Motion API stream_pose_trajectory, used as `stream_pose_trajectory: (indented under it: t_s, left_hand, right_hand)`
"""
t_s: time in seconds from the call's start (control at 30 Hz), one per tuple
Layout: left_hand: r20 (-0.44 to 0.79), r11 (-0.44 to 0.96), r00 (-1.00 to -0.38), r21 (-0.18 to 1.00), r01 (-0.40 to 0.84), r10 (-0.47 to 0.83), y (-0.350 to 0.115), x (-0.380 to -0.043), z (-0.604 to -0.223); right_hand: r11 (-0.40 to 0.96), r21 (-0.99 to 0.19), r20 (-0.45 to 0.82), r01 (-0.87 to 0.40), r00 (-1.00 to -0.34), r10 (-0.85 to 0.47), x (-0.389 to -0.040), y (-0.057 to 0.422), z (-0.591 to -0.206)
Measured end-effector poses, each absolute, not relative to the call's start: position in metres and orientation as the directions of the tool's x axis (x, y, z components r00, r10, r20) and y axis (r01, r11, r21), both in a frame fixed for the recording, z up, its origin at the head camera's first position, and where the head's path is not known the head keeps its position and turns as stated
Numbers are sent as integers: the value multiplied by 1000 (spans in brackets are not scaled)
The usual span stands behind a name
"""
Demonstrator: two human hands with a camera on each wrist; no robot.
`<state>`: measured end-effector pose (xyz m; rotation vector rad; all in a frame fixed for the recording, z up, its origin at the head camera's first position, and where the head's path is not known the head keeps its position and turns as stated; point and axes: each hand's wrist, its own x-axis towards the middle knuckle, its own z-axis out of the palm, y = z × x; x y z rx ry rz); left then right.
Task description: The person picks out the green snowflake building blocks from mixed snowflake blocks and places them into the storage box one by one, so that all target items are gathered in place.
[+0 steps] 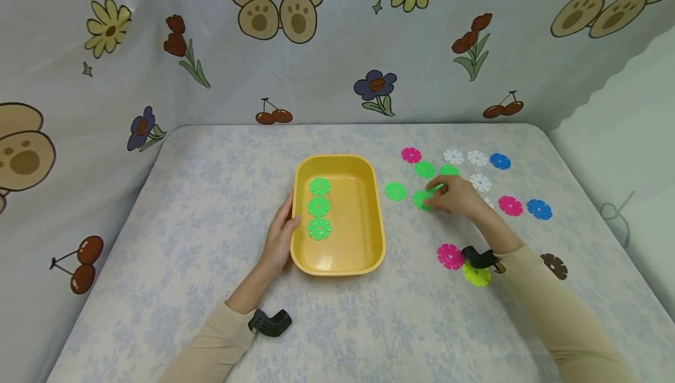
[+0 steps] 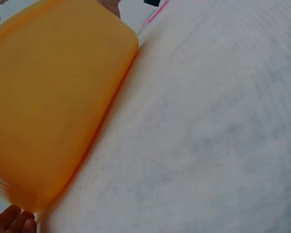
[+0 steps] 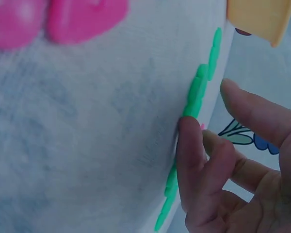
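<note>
My left hand [image 1: 278, 233] holds the left side of a yellow tray [image 1: 338, 266], thumb on the rim and fingers along the outer wall. Three green notched discs [image 1: 319, 207] lie in a column in the tray's left half. To the right, my right hand [image 1: 454, 195] is over a group of green discs on the table. One fingertip [image 3: 189, 126] is right at the edge of a green disc [image 3: 196, 92], while the thumb stands apart from it. Another green disc [image 1: 395, 191] lies between that hand and the tray.
White discs [image 1: 453, 157], blue discs [image 1: 539, 209] and pink discs [image 1: 510, 206] are scattered around the right hand. A yellow-green disc [image 1: 477, 275] lies near the right wrist, and a brown disc [image 1: 555, 266] beyond the forearm. A patterned cloth [image 1: 327, 78] hangs behind the table.
</note>
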<state>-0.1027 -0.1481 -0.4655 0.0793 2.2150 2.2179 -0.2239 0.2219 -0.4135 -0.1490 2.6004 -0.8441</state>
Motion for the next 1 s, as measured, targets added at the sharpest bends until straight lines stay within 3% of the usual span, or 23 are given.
stream_pose_trajectory:
  t_s: [0.7, 1.0]
  left_hand:
    - [30, 5, -999, 1000, 30, 34, -148, -102, -467]
    - [31, 3, -999, 1000, 31, 38, -148, -102, -466]
  right_hand:
    - [855, -519, -302, 7, -937, -176, -219, 215, -419]
    - [773, -634, -298, 32, -932, -206, -218, 221, -413]
